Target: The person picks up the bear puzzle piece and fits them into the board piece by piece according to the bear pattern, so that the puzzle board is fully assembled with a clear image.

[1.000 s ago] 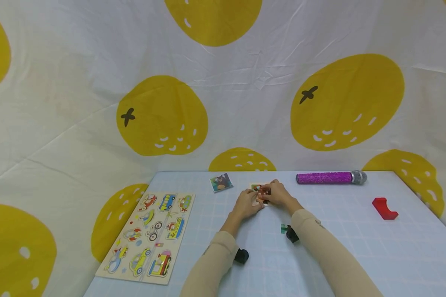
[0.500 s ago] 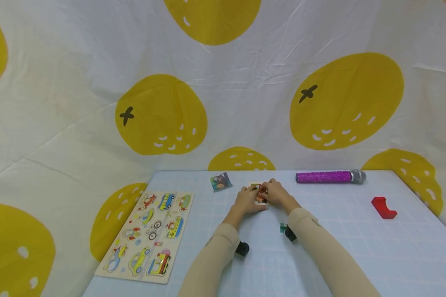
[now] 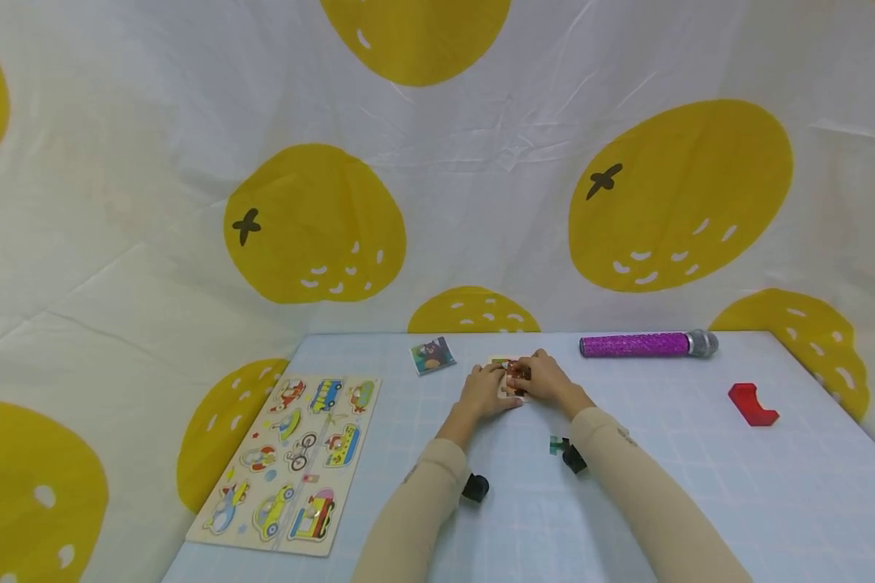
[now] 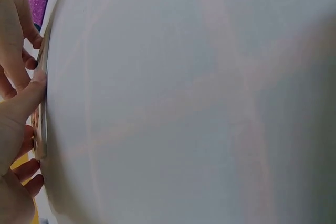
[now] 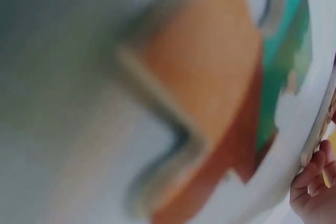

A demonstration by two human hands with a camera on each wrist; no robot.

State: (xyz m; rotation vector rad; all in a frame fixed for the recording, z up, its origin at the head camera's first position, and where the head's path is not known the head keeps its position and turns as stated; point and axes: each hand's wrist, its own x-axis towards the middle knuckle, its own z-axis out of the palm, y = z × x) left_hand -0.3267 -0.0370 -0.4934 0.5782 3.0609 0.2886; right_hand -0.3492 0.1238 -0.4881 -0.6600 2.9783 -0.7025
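Observation:
In the head view a small wooden jigsaw board with a brown and green picture lies at the far middle of the table. My left hand holds its left side, the thumb along the near edge. My right hand pinches a brown puzzle piece over the board; the fingers hide much of it. In the left wrist view the board's edge shows side-on between both hands. A loose orange and green puzzle piece fills the right wrist view, lying on the table below my right wrist.
A vehicle peg puzzle board lies at the left. Behind stands off a small picture card, flat on the table. A purple microphone lies at the back right, with a red notched block nearer. Black wrist cameras hang under the sleeves.
My left hand has slid slightly right along the jigsaw board. The right fingers have shifted a little over the board with the puzzle piece. Other things on the table stay put.

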